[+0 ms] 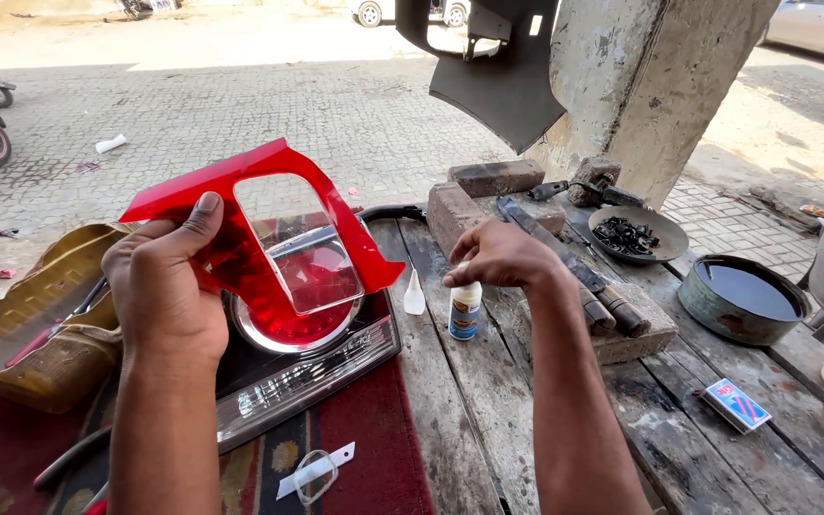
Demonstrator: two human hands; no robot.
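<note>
the left hand point(166, 291) is clamping its fingers point(204, 215) around the left edge of a red lens cover point(240, 234), thumb on the front face, holding it tilted just above the tail lamp housing point(312, 367). the right hand point(500, 256) is pinching its fingers shut on the top of a small glue bottle point(465, 311), which is standing on the table point(488, 410) just to the right of the housing, with a white nozzle cap point(414, 298) lying between them. the cover is looking thin, light, stiff and brittle, with a smooth glossy face and a large cut-out, so the solid outer frame is probably the safest hold. a brick point(496, 177) is sitting beyond the bottle, farther from the housing.
</note>
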